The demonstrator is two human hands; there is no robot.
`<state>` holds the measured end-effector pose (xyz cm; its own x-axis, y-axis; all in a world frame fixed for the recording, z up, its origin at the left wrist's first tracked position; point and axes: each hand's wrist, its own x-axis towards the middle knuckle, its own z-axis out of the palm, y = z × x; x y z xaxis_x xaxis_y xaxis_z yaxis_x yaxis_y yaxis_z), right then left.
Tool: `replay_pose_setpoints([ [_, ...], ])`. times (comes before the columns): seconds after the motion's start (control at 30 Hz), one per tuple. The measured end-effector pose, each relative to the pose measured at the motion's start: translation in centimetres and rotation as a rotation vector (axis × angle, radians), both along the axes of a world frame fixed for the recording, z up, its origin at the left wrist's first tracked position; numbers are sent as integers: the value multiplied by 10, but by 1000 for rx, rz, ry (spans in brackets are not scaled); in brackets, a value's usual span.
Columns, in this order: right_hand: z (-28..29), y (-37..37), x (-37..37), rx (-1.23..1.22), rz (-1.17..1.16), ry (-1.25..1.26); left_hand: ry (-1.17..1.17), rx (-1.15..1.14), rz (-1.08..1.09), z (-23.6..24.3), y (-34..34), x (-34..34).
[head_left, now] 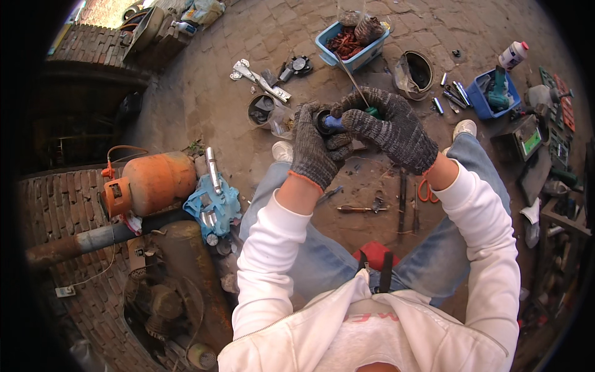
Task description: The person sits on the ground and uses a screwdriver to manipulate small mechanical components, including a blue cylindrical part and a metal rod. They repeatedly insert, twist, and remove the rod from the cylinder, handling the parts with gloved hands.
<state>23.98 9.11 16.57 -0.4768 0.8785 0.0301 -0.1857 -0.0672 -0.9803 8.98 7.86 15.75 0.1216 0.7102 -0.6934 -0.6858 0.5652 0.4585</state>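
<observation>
My left hand [312, 150], in a dark grey knitted glove, is closed around a small part with a black round end and a blue body [333, 123]. My right hand [396, 131], gloved the same way, grips a screwdriver [372, 112] by its green handle. Its thin shaft points up and away to the left. The right fingertips meet the blue body, so both hands are close together above the ground between my knees. Below them lie a wooden-handled tool [359, 209] and orange-handled scissors [426, 192].
A blue basin [323, 46] of reddish-brown pieces stands ahead, beside a dark bucket [414, 73]. To the right, a blue bin [477, 98] holds a teal power tool [498, 93]. An orange gas cylinder [160, 181] lies left. Metal brackets [260, 79] lie ahead left.
</observation>
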Motion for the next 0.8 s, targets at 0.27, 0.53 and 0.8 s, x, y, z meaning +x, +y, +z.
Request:
replay_pose_setpoints([
  [0.27, -12, -4, -3, -351, -6, 45, 23, -26, -32, -11, -1, 0],
  [0.53, -10, -3, 2, -203, 49, 105, 24, -39, -93, -1, -6, 4],
  [0.8, -28, 3, 6, 61, 74, 50, -74, -1, -89, -5, -5, 1],
])
